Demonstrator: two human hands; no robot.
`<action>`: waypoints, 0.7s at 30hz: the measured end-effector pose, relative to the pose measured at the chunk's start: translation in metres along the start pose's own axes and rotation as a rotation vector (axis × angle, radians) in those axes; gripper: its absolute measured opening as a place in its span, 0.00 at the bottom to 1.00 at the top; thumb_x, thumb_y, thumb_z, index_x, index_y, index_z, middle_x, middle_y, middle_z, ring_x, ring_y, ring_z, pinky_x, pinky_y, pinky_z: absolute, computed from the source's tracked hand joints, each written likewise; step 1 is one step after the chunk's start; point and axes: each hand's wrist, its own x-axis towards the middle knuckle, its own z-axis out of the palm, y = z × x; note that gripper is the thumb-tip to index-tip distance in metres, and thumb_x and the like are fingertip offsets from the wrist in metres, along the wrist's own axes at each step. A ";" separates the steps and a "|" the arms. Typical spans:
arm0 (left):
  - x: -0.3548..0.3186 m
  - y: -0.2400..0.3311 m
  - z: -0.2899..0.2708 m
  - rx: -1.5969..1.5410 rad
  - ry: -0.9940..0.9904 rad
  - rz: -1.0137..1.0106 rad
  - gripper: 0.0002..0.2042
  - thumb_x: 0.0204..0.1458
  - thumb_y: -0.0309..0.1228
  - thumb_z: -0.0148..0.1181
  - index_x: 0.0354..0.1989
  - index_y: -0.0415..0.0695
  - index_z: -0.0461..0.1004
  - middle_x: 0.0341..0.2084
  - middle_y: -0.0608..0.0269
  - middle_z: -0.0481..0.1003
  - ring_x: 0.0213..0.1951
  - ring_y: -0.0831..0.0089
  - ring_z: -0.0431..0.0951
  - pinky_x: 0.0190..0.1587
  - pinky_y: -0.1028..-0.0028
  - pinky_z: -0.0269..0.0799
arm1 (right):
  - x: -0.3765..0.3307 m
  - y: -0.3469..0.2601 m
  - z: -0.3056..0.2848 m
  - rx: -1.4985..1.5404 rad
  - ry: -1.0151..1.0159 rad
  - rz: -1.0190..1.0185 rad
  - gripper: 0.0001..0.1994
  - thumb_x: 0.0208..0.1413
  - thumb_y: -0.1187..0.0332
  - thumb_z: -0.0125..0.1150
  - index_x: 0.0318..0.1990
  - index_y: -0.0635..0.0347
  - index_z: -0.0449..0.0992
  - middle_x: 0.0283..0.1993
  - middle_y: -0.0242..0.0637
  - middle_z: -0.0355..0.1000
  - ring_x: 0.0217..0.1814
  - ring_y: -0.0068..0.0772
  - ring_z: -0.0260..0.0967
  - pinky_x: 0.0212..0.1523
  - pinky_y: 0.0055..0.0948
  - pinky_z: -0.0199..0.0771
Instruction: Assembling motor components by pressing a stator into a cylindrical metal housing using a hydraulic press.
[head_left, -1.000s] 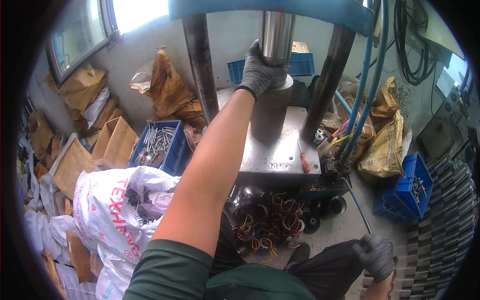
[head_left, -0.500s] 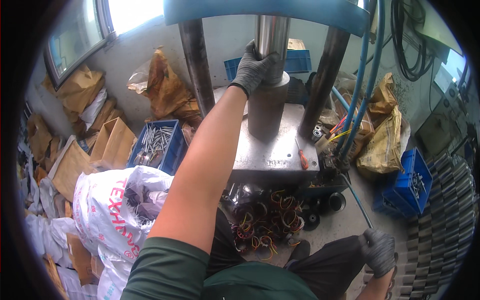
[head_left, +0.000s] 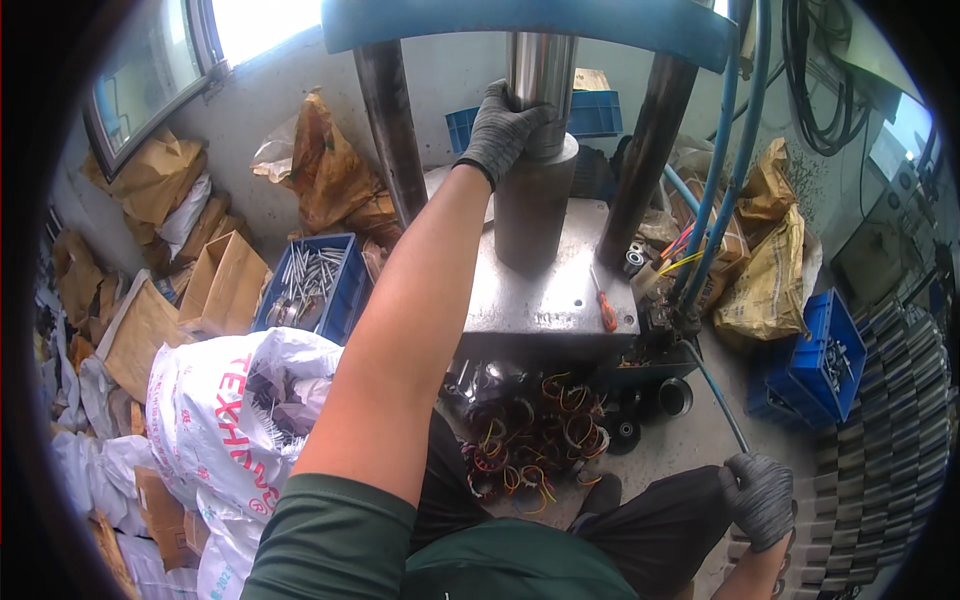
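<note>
My left hand [head_left: 497, 132], in a grey glove, is wrapped round the lower end of the polished steel ram [head_left: 542, 72] of a press. Just below it, a thick dull-grey metal cylinder [head_left: 534, 218] stands upright on the press's steel bed plate [head_left: 490, 312]. My right hand [head_left: 758, 498], gloved the same way, is closed round the end of a long blue-grey lever [head_left: 716, 388] at the lower right. That lever runs up to the mechanism beside the bed. A screwdriver [head_left: 606, 310] with an orange handle lies on the plate's right side.
Several wound stators [head_left: 540, 435] with coloured wires lie under the bed. A blue crate of metal shafts [head_left: 345, 285] and a white woven sack [head_left: 205, 420] are at left. Dark columns [head_left: 392, 130] flank the ram. Blue crates [head_left: 825, 355] and stacked metal parts [head_left: 880, 440] stand right.
</note>
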 end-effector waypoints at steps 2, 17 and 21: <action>0.003 -0.004 -0.002 -0.034 -0.011 0.033 0.40 0.41 0.33 0.81 0.62 0.39 0.65 0.49 0.54 0.78 0.51 0.66 0.79 0.59 0.68 0.76 | 0.001 -0.002 -0.002 -0.008 -0.009 -0.008 0.05 0.51 0.67 0.66 0.32 0.58 0.82 0.29 0.49 0.77 0.34 0.56 0.77 0.37 0.49 0.76; 0.019 -0.023 0.001 -0.150 -0.044 0.164 0.51 0.38 0.35 0.85 0.68 0.42 0.55 0.53 0.55 0.74 0.55 0.65 0.76 0.62 0.68 0.74 | 0.004 0.000 -0.008 -0.009 -0.077 -0.066 0.09 0.46 0.70 0.64 0.35 0.58 0.84 0.33 0.49 0.79 0.38 0.55 0.78 0.41 0.48 0.79; 0.001 0.002 0.008 -0.017 -0.060 0.004 0.50 0.38 0.39 0.85 0.67 0.42 0.56 0.54 0.54 0.74 0.54 0.66 0.76 0.61 0.69 0.74 | 0.005 0.002 -0.013 0.044 -0.084 -0.080 0.11 0.46 0.72 0.63 0.38 0.59 0.85 0.35 0.49 0.80 0.40 0.54 0.79 0.44 0.46 0.80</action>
